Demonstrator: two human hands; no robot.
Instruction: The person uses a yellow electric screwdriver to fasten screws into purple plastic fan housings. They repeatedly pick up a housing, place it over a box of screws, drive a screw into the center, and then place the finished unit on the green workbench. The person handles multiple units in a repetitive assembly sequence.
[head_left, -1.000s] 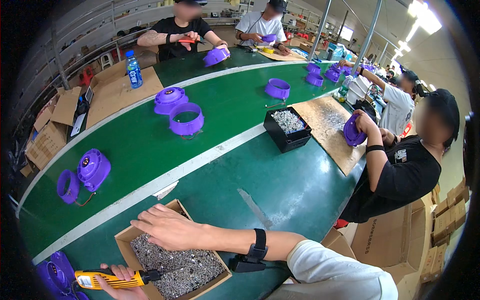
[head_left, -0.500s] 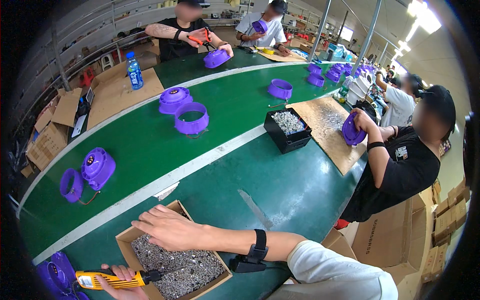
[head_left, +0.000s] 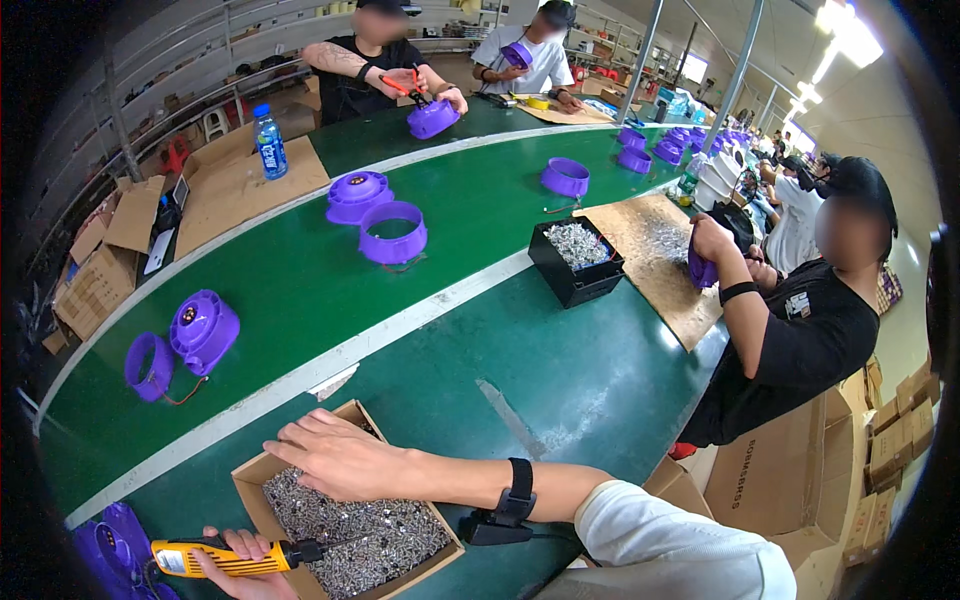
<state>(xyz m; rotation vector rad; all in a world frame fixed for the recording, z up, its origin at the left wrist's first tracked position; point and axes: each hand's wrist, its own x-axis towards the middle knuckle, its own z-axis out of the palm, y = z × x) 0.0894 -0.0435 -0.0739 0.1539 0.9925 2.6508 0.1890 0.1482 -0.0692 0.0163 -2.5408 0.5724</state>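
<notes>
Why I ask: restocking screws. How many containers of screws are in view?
2. One cardboard box of screws lies under the right hand, beside the left hand with its yellow screwdriver; one black bin sits farther along the green table. More may be hidden.

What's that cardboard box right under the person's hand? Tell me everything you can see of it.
The cardboard box is a shallow, open-topped tray of plain brown card. It sits flat on the green table at its near edge, turned corner-on, and is filled with small silvery screws. The right hand rests palm-down over its far side. The yellow screwdriver, held in the left hand, points its tip across the box's near edge.
</notes>
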